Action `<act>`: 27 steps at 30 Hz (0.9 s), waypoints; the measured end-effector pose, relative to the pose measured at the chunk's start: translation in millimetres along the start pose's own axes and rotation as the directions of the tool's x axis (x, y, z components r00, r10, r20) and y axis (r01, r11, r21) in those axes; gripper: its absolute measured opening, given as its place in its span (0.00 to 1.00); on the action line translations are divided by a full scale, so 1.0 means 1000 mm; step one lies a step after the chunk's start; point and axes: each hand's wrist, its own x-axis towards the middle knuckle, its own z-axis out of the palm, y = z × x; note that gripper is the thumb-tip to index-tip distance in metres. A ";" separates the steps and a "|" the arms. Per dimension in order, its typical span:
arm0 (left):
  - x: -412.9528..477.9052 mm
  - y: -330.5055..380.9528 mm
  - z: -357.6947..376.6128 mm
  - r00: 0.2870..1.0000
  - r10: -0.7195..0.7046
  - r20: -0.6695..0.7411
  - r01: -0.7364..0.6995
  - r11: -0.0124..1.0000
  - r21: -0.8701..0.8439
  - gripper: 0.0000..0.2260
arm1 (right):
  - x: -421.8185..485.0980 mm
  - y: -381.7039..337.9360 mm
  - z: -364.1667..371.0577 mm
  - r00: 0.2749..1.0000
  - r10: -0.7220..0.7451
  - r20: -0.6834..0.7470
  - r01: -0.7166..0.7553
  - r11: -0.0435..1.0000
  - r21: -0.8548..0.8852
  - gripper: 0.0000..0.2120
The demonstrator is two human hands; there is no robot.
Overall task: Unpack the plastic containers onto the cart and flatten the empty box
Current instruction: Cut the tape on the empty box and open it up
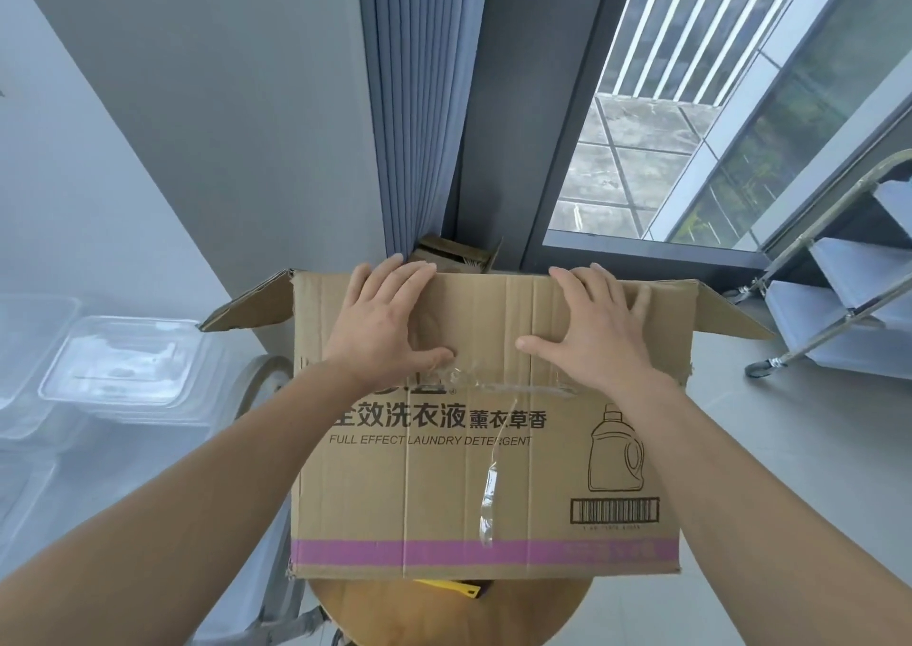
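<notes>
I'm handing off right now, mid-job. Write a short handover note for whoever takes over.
Left hand and right hand: both open, fingers spread, palms flat on the cardboard box near its far edge.
The box lies on a round wooden stool with its end flaps splayed out. Its inside is not visible.
Clear plastic containers are stacked at left, out of the box.
Done: the containers appear to be unpacked.
Left: the box does not look flat yet, so pressing it down is probably next.
</notes>
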 end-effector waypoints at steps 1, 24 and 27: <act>-0.012 -0.002 0.003 0.996 -0.052 -0.069 0.051 0.999 -0.007 0.43 | 0.000 0.000 0.001 1.000 -0.001 -0.016 0.001 1.000 0.004 0.45; -0.109 -0.049 0.064 0.584 -0.792 0.178 0.659 0.335 -0.673 0.42 | -0.051 0.028 0.032 0.861 0.479 -0.169 -0.417 0.856 0.306 0.57; -0.110 -0.049 0.062 0.600 -0.780 0.175 0.646 0.345 -0.681 0.43 | -0.060 0.032 0.035 0.821 0.542 -0.180 -0.443 0.803 0.398 0.55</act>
